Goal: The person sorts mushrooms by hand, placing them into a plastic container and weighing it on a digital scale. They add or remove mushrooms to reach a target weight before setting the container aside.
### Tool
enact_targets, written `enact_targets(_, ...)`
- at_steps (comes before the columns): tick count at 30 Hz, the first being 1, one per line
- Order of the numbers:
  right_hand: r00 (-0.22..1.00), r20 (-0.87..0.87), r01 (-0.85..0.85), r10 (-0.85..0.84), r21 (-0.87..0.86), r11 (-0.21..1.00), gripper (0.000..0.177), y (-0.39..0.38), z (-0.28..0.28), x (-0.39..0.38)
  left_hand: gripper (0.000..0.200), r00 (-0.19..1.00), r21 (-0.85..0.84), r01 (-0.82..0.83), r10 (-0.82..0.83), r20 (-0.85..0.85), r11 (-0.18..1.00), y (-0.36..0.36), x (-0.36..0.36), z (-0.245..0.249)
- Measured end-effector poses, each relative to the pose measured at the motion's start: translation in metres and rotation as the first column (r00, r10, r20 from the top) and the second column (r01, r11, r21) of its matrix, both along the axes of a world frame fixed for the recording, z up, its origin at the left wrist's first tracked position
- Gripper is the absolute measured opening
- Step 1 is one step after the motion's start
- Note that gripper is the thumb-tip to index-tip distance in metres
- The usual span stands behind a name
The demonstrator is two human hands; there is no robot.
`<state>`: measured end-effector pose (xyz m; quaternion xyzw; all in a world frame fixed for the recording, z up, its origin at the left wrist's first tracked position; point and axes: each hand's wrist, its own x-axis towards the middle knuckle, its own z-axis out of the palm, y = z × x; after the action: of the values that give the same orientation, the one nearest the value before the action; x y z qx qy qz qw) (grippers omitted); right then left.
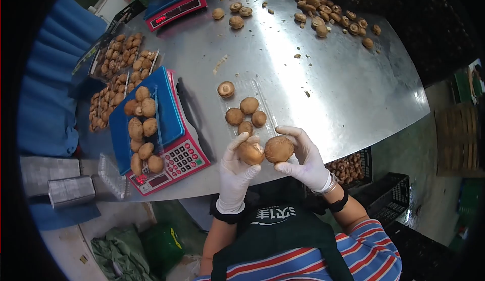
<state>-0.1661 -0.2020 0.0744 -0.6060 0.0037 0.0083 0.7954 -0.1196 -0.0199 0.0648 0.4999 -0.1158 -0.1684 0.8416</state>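
The left hand (232, 177), in a thin white glove, has thumb and fingers closed around a shiitake mushroom (250, 153) at the table's near edge, its pale, rough patch turned right. The gloved right hand (307, 165) grips a second shiitake (279, 149) just beside it, domed cap upward; both caps are roundish, without a clear long axis. Just beyond, a clear plastic tray (263, 98) runs near to far, with four brown caps (249, 105) clustered toward its near end. Left of it, a pink scale (194, 155) with a blue platform bears mushrooms (135, 128) in a lengthwise row. Farther right, a loose heap of mushrooms (323, 13) lies on the shiny, crumb-strewn metal table (348, 104).
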Motion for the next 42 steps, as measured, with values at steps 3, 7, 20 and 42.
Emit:
enact_targets(3,0.998,-0.003,0.061,-0.061,0.011,0.998,0.077,0.002,0.0,-0.004,0.071,0.999,-0.035,0.036,-0.036,-0.005,0.999,0.0,-0.002,-0.001)
enact_targets(7,0.996,0.068,0.06,-0.056,-0.051,0.997,0.075,0.001,-0.004,-0.009,0.07,0.999,-0.015,0.042,-0.042,-0.007,0.999,-0.004,-0.003,-0.001)
enact_targets(20,0.971,-0.213,-0.157,0.107,-0.235,0.959,0.061,-0.11,-0.001,-0.097,0.078,0.918,-0.367,0.189,-0.296,-0.264,0.911,-0.003,-0.003,-0.015)
enact_targets(42,0.929,0.353,0.159,0.111,-0.652,0.741,0.071,-0.001,-0.005,-0.03,0.07,0.999,0.382,0.005,-0.018,0.029,0.924,-0.007,-0.031,-0.012)
